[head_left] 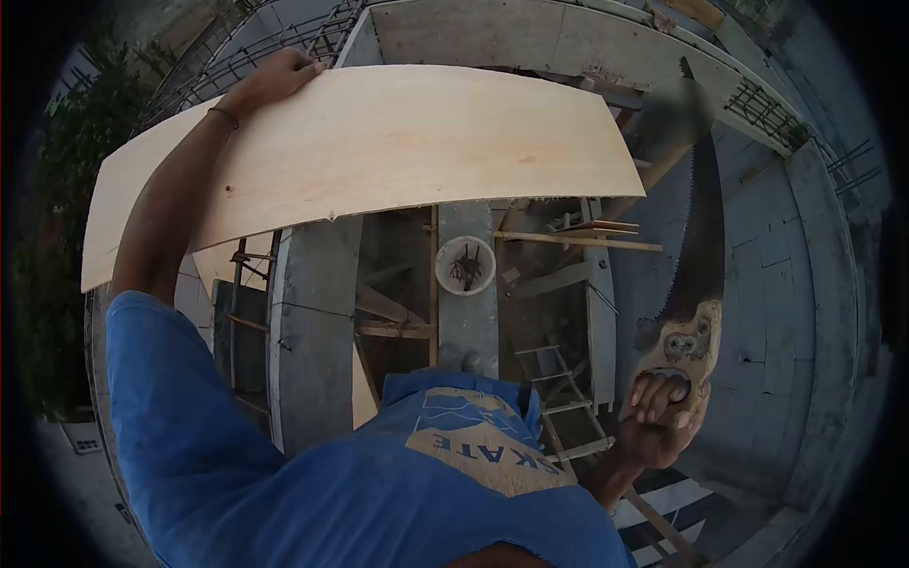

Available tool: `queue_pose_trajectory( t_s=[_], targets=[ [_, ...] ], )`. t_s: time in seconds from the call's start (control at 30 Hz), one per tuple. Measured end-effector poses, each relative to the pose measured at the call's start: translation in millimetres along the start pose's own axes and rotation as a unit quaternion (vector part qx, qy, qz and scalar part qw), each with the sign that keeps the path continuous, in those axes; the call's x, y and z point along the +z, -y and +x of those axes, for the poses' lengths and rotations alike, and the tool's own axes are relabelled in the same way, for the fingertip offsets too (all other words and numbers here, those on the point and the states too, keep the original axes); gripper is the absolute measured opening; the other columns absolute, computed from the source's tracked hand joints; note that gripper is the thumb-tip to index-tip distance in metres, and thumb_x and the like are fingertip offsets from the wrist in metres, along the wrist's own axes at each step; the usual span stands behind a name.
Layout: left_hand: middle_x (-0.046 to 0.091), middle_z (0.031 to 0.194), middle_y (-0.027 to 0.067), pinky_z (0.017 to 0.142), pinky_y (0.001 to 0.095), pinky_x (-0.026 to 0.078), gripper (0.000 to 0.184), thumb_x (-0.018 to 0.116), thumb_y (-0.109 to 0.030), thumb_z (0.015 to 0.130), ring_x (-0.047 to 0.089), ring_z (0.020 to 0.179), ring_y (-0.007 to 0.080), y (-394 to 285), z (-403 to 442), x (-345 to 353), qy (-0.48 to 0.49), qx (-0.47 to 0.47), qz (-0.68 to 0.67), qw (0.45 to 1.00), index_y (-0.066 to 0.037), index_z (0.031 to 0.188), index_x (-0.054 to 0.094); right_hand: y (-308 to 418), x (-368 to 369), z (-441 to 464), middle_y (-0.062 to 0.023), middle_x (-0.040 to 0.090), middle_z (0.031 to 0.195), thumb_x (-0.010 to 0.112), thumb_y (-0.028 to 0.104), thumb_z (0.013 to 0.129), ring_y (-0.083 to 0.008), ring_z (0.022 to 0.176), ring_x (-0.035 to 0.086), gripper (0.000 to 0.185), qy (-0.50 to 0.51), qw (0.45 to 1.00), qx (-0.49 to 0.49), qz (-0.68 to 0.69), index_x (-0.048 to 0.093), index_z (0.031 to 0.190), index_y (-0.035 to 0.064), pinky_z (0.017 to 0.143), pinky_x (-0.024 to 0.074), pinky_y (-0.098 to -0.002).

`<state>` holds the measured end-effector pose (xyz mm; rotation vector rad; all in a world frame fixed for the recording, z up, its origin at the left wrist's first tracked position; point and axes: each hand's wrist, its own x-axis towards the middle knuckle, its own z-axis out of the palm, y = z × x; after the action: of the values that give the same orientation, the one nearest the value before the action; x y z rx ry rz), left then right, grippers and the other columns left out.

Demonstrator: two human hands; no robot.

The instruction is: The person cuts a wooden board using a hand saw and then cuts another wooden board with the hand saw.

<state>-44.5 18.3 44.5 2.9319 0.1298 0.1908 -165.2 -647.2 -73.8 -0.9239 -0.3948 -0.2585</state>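
Note:
A long sheet of plywood (407, 137) lies across the boards ahead of me, its near edge rough and splintered. My left hand (279, 78) grips the sheet's far edge, toward the left end, with the forearm reaching over the wood. Off to the right, my right hand (663, 407) is closed around the wooden handle of a handsaw (703, 237). The saw's toothed blade points up and away from me, apart from the plywood. A blurred smudge hides part of the blade near its tip.
A white bucket (466, 265) holding dark nail-like pieces stands on a grey plank (469, 327). Gaps between the planks show a ladder (568, 407) and timber props below. Concrete walls (473, 33) with exposed rebar (312, 38) border the far side.

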Motion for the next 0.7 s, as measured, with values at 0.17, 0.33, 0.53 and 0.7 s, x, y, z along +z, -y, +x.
queue_pose_trajectory(
  t_s=[0.17, 0.33, 0.53, 0.7],
  targets=[
    [0.065, 0.066, 0.0105, 0.058, 0.0393, 0.042, 0.05, 0.063, -0.045, 0.102, 0.053, 0.058, 0.0187, 5, -1, 12, -0.007, 0.027, 0.055, 0.998, 0.002, 0.09, 0.075, -14, 26, -10, -0.0038, 0.044, 0.061, 0.068, 0.027, 0.096, -0.0155, 0.053, 0.047, 0.036, 0.062, 0.996, 0.068, -0.011, 0.051, 0.107, -0.0031, 0.056, 0.0474, -0.0347],
    [0.057, 0.066, 0.015, 0.061, 0.0406, 0.04, 0.051, 0.06, -0.043, 0.105, 0.049, 0.061, 0.0197, 10, -1, 26, -0.063, 0.047, 0.033, 0.996, 0.004, 0.087, 0.069, -8, 9, -12, -0.0037, 0.045, 0.061, 0.067, 0.027, 0.095, -0.0142, 0.051, 0.046, 0.037, 0.071, 0.989, 0.131, -0.006, 0.05, 0.108, -0.0021, 0.054, 0.047, -0.0326],
    [0.075, 0.086, 0.0179, 0.074, 0.0407, 0.052, 0.054, 0.055, -0.051, 0.105, 0.069, 0.077, 0.0269, 27, -6, 49, -0.097, 0.04, -0.004, 0.995, -0.002, 0.107, 0.078, -4, 13, -12, -0.0049, 0.046, 0.062, 0.067, 0.026, 0.095, -0.0135, 0.051, 0.045, 0.038, 0.036, 0.995, 0.092, -0.031, 0.048, 0.111, -0.0019, 0.055, 0.0472, -0.0325],
    [0.076, 0.115, 0.0166, 0.096, 0.0479, 0.054, 0.06, 0.043, -0.059, 0.106, 0.071, 0.109, 0.0364, 8, -13, 44, -0.094, -0.038, 0.119, 0.988, -0.013, 0.127, 0.074, -8, 37, 4, -0.0052, 0.046, 0.063, 0.071, 0.028, 0.093, -0.0139, 0.051, 0.045, 0.042, 0.085, 0.995, 0.058, -0.01, 0.047, 0.111, -0.0023, 0.055, 0.0472, -0.0328]
  ],
)
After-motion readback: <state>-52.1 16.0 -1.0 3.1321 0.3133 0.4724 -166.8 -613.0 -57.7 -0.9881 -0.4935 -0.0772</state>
